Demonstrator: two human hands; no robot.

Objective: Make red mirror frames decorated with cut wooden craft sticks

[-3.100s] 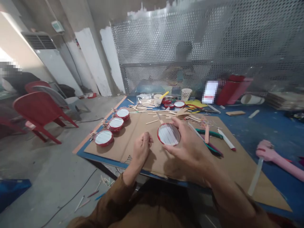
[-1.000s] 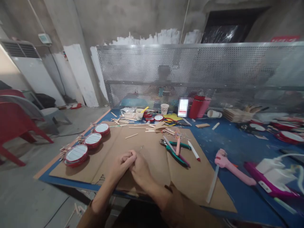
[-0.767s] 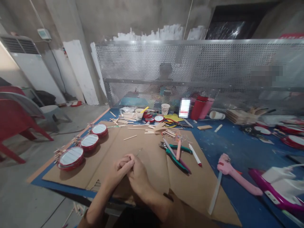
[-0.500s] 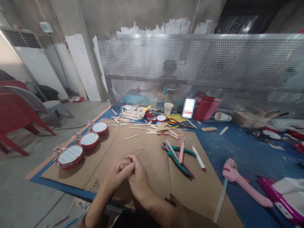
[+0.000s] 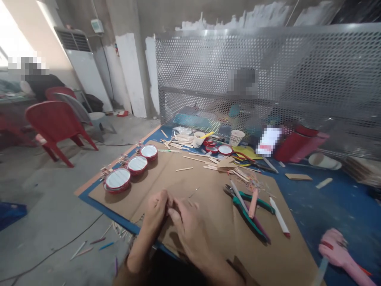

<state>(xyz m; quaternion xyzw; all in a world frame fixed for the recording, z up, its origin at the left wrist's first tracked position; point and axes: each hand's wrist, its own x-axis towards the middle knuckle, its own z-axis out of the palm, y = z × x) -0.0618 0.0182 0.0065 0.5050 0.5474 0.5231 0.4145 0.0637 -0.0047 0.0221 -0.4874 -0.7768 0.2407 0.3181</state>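
Observation:
Above the front part of a brown cardboard sheet (image 5: pixel 214 198), my left hand (image 5: pixel 157 206) and my right hand (image 5: pixel 186 212) meet at the fingertips. Both have curled, closed fingers; anything between them is too small or hidden to make out. A thin dark piece (image 5: pixel 194 192) lies on the cardboard just beyond my right hand. Green-handled pliers (image 5: pixel 248 216) rest to the right, with a pink stick (image 5: pixel 253 203) across them and a white marker (image 5: pixel 279 217) beside them. At the left edge stand three round red-rimmed pieces, the nearest one (image 5: pixel 118 178) the largest.
Thin wooden sticks (image 5: pixel 214 163), a paper cup (image 5: pixel 199 139) and a lit phone (image 5: pixel 268 142) are toward the back. A pink glue gun (image 5: pixel 335 248) lies at the right. Behind the table stands a perforated metal panel (image 5: pixel 202 71). A person (image 5: pixel 44 81) sits far left.
The view has turned left, bringing the seated person into sight. My hands have shifted from clasped together to meeting at the fingertips, with the backs of the hands farther apart.

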